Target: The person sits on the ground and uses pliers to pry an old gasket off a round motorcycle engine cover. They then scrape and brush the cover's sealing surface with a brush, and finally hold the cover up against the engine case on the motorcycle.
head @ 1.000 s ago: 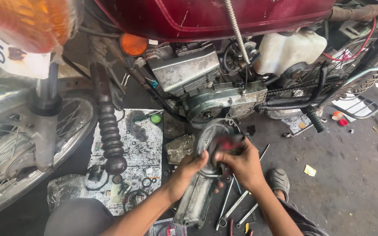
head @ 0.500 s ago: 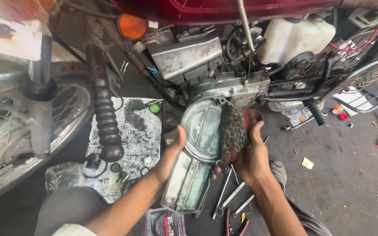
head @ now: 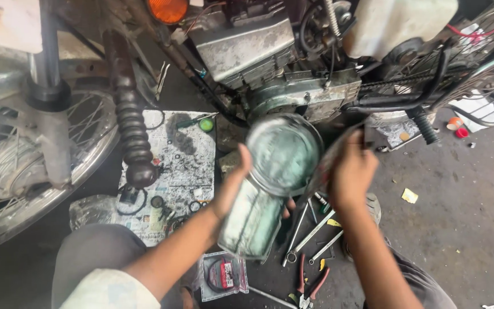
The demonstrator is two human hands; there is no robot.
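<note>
Head: hands [head: 293, 177] around engine cover [head: 270, 183]

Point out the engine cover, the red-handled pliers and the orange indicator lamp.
engine cover [head: 278, 157], head view, round upper face.
red-handled pliers [head: 311, 286], head view, handles.
orange indicator lamp [head: 167, 10], head view, lens.

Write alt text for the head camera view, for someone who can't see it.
Two bare hands, left hand and right hand, hold a greenish metal engine cover up beside a motorcycle engine. Wrenches and pliers lie on the concrete floor below, with small rings on a newspaper.
</note>
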